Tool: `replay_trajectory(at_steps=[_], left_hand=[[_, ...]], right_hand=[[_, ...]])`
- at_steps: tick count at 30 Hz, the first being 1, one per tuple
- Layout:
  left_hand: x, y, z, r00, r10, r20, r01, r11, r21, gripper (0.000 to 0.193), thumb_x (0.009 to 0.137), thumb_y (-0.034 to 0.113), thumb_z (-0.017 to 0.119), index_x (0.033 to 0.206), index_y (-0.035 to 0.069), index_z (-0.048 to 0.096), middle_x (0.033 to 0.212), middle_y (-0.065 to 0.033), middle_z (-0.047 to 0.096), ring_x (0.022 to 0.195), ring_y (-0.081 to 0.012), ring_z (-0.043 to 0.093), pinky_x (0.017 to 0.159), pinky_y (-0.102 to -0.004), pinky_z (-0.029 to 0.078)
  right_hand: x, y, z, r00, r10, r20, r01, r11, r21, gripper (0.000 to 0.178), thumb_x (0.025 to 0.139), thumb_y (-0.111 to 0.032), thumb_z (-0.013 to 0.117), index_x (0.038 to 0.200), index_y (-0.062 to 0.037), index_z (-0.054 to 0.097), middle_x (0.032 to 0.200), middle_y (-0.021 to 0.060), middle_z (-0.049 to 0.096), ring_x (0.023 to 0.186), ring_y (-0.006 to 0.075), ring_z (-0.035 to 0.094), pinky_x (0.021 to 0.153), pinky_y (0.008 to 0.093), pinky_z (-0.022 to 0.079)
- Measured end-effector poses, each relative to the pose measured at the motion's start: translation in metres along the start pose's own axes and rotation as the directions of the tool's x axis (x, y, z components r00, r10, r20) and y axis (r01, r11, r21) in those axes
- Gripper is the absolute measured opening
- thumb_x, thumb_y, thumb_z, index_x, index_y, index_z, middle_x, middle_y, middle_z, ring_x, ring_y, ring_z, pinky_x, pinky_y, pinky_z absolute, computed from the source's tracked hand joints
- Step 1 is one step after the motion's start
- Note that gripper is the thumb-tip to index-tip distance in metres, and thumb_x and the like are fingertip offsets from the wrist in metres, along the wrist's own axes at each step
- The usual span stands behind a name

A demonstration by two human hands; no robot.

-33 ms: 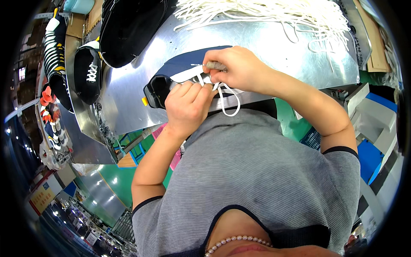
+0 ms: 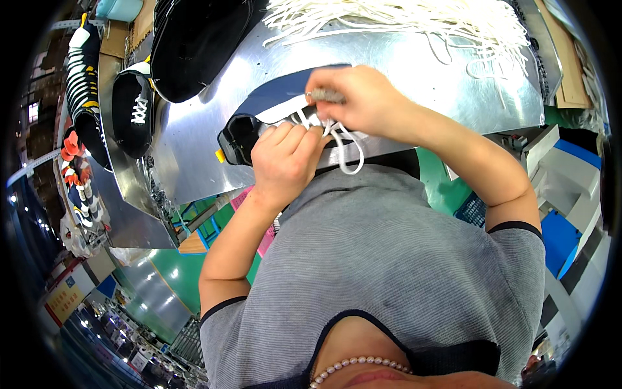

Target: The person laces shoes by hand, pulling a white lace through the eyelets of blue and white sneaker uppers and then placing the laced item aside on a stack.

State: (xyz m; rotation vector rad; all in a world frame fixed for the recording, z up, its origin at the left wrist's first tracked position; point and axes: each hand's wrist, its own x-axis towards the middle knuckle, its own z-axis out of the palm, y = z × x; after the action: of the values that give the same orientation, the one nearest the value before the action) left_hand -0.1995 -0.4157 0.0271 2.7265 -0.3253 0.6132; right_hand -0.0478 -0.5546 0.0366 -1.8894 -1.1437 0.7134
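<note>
A low navy-and-white shoe with black lining [image 2: 275, 96] lies at the near edge of the shiny silver metal tabletop [image 2: 188, 133], its white lace [image 2: 353, 172] looping past that edge. The left hand [image 2: 283, 155] has fingers curled tight on the shoe; the right hand [image 2: 363, 96] grips a grey wrapped handle [image 2: 328, 96]. Bare metal separates them from heaped white laces [image 2: 402, 16].

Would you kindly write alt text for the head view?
A person's left hand grips a dark blue shoe at a metal table while the right hand is at its white lace. Loose white laces lie beyond; a laced black shoe sits left.
</note>
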Motion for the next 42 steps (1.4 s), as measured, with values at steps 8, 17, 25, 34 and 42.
replay_trajectory(at_steps=[8, 17, 25, 34, 42], left_hand=[[0.000, -0.003, -0.011, 0.986, -0.065, 0.153, 0.080, 0.993, -0.090, 0.030, 0.077, 0.012, 0.082, 0.100, 0.005, 0.065, 0.067, -0.0054, 0.056, 0.062, -0.0215, 0.057, 0.055, -0.0328, 0.044], [0.010, -0.012, -0.007, 0.735, -0.644, 0.213, 0.674, 0.656, -0.339, 0.060, 0.096, 0.033, 0.064, 0.140, 0.000, 0.042, 0.091, -0.0213, 0.071, 0.085, -0.0333, 0.069, 0.077, -0.0393, 0.053], [0.010, -0.008, 0.010, 0.750, -0.661, -0.035, 0.644, 0.741, -0.191, 0.047, 0.076, 0.036, 0.083, 0.112, 0.011, 0.067, 0.082, -0.0098, 0.069, 0.074, -0.0278, 0.061, 0.070, -0.0398, 0.048], [0.009, -0.004, 0.010, 0.774, -0.630, -0.067, 0.608, 0.768, -0.198, 0.043, 0.075, 0.031, 0.082, 0.109, 0.010, 0.067, 0.077, -0.0070, 0.070, 0.068, -0.0263, 0.060, 0.072, -0.0376, 0.045], [0.006, -0.002, 0.006, 0.844, -0.533, -0.062, 0.512, 0.834, -0.205, 0.037, 0.081, 0.010, 0.076, 0.116, 0.002, 0.065, 0.096, -0.0117, 0.074, 0.078, -0.0214, 0.071, 0.073, -0.0317, 0.051]], right_hand=[[-0.018, -0.049, -0.136, 0.595, -0.369, -0.713, 0.641, 0.753, 0.145, 0.017, 0.092, -0.004, 0.069, 0.108, 0.0004, 0.067, 0.081, -0.0001, 0.067, 0.053, -0.0003, 0.048, 0.045, 0.0122, 0.035], [-0.009, 0.005, 0.021, 0.953, 0.085, -0.290, 0.061, 0.887, 0.458, 0.014, 0.088, -0.010, 0.071, 0.100, -0.0034, 0.068, 0.085, 0.0074, 0.073, 0.072, 0.0133, 0.067, 0.068, 0.0272, 0.052], [-0.003, 0.004, 0.027, 0.946, 0.062, -0.318, 0.027, 0.963, 0.267, 0.016, 0.088, -0.017, 0.070, 0.099, -0.0054, 0.068, 0.084, 0.0107, 0.070, 0.073, 0.0238, 0.068, 0.067, 0.0317, 0.052], [-0.034, -0.001, 0.014, 0.958, 0.075, -0.277, -0.035, 0.988, 0.147, 0.019, 0.094, -0.020, 0.065, 0.101, -0.0040, 0.060, 0.078, 0.0104, 0.066, 0.068, 0.0250, 0.066, 0.064, 0.0348, 0.051], [-0.022, 0.000, 0.020, 0.971, -0.079, -0.225, 0.022, 0.969, -0.245, 0.013, 0.093, -0.014, 0.062, 0.097, -0.0028, 0.056, 0.074, 0.0116, 0.066, 0.066, 0.0283, 0.066, 0.057, 0.0365, 0.050]])
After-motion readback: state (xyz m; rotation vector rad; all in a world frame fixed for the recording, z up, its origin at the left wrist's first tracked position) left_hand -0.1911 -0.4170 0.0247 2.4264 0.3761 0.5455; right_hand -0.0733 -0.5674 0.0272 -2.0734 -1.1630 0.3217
